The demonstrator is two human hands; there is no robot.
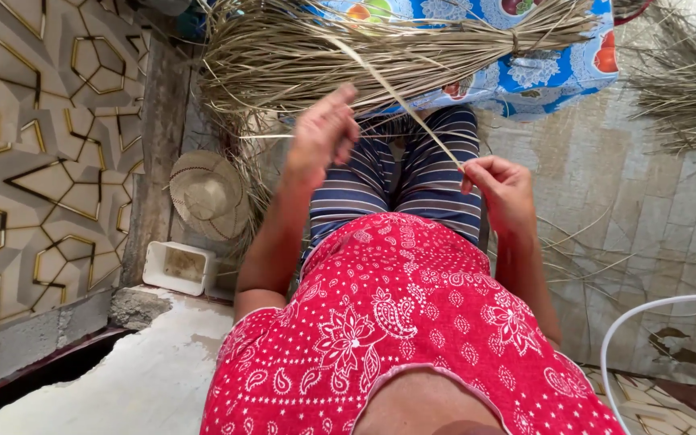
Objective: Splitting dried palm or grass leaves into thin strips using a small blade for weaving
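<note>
A long dry straw strip (400, 101) runs from the bundle of dried straw (348, 52) down to my right hand (502, 189), whose fingers pinch its lower end. My left hand (324, 133) is raised near the bundle, fingers loosely curled; whether it holds a strand I cannot tell. The bundle lies across a blue flowered cloth (541, 72) beyond my knees. I am sitting, in a red patterned top and striped trousers (400, 181).
A woven straw hat (207, 193) lies on the floor at left, near a white rectangular tub (177, 267). A patterned wall panel (34, 161) stands at left. More loose straw (686, 97) lies at right. A white cable (646, 314) curves at lower right.
</note>
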